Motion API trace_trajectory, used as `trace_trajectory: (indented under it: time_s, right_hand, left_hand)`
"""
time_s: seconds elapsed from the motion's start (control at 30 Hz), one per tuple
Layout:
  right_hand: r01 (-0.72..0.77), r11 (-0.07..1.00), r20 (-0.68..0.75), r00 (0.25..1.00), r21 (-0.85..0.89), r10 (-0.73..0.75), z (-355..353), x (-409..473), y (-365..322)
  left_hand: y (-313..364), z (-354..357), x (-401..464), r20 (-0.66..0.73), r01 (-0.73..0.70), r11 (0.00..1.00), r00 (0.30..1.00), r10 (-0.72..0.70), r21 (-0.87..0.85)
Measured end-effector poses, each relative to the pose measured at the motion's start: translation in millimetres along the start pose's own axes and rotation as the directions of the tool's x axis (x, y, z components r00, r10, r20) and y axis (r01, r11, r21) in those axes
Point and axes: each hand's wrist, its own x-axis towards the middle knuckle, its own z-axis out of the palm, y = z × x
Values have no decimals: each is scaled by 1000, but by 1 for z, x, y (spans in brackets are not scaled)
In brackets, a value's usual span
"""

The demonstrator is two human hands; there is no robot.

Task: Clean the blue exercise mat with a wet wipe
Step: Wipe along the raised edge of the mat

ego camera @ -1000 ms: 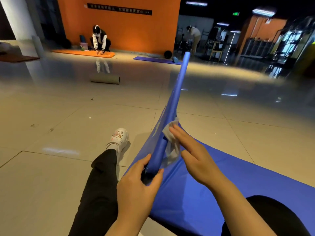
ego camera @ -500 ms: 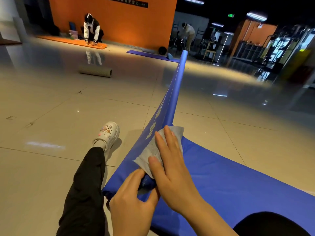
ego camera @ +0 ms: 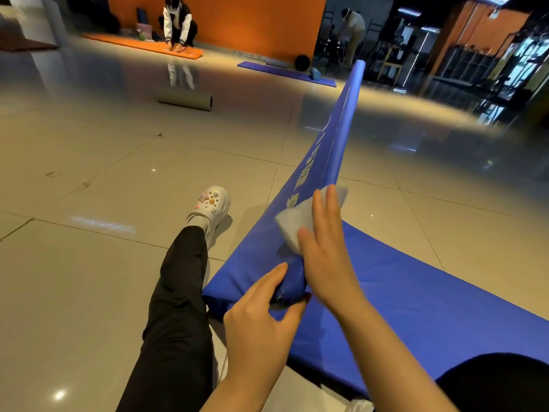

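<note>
The blue exercise mat point(ego camera: 416, 286) lies on the tiled floor, its far edge folded up into a long ridge that runs away from me. My left hand point(ego camera: 261, 316) grips the near end of that raised fold between thumb and fingers. My right hand point(ego camera: 323, 245) lies flat with straight fingers on a white wet wipe point(ego camera: 300, 218), pressing it against the side of the fold just beyond my left hand. White printed characters show on the fold's outer face.
My left leg in black trousers point(ego camera: 178, 307) and a white clog point(ego camera: 212, 203) stretch out left of the mat. A rolled grey mat point(ego camera: 184, 99) lies farther off. A purple mat point(ego camera: 285, 73) and an orange mat point(ego camera: 142, 44) with a crouching person are at the back.
My right hand slid the wipe farther along the raised fold, away from my left hand. The left hand kept its grip on the near end.
</note>
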Motion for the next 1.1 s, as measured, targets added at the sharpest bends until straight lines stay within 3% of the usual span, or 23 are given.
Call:
trace_trajectory:
  time_s: [0.07,0.13,0.23,0.6,0.9,1.1]
  right_hand:
    - [33,996,9,999,82,-34,15,-48,-15]
    - [-48,986,32,999,161,44,18,-69,-21]
    - [-23,997,60,998,78,18,4,-53,-16]
    - [106,951,-52,991,-289,-126,-48,71,6]
    - [424,852,225,902,-307,-367,-32,-9,6]
    - [630,738,431,751,-242,-500,-42,-15,-15]
  left_hand:
    - [0,3,-2,-22,-23,1000,999,23,-1]
    - [-1,2,-6,-3,-56,998,998,56,19]
    - [-9,-7,-19,30,-76,997,997,76,19]
    - [-18,-49,-56,63,-66,998,996,65,12]
    - [-18,-48,-59,137,56,998,989,-61,37]
    - [-17,-71,-54,141,110,994,984,-109,1]
